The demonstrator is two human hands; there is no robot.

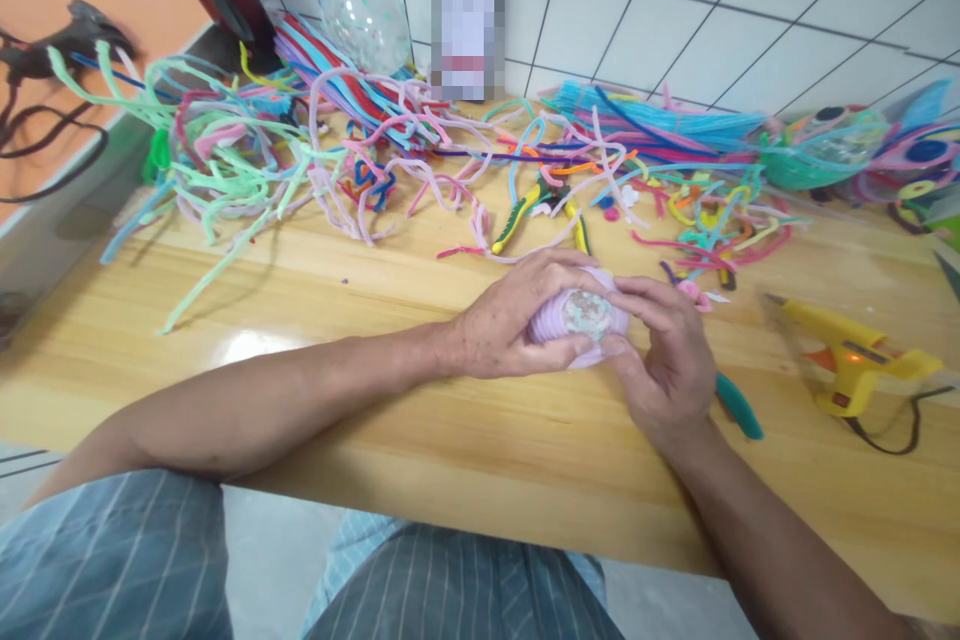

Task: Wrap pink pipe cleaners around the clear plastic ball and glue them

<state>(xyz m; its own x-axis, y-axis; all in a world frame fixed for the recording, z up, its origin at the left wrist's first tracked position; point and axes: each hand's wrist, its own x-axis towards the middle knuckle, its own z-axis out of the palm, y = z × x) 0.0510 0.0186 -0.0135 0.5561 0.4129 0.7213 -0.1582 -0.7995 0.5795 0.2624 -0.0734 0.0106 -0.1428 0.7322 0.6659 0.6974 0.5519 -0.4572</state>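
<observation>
A ball wrapped in rings of lilac pipe cleaner (551, 322) is held between both hands above the wooden table. Its bare end, speckled and see-through, faces up between the fingers. My left hand (514, 315) curls round the ball's left side, with fingers over the top and thumb along the lower edge. On the other side, my right hand (667, 350) grips it with fingertips and thumb. Beyond the ball lie yellow-and-black pliers (517, 218). A teal handle (739, 407) pokes out beside my right hand, the rest of it hidden.
A yellow glue gun (851, 350) with a lit orange light lies to the right. Tangled pipe cleaners (232, 150) spread over the back left, blue bundles (660, 125) at the back right. A clear speckled balloon-like ball (365, 17) and a blurred-out phone (468, 15) stand against the tiled wall.
</observation>
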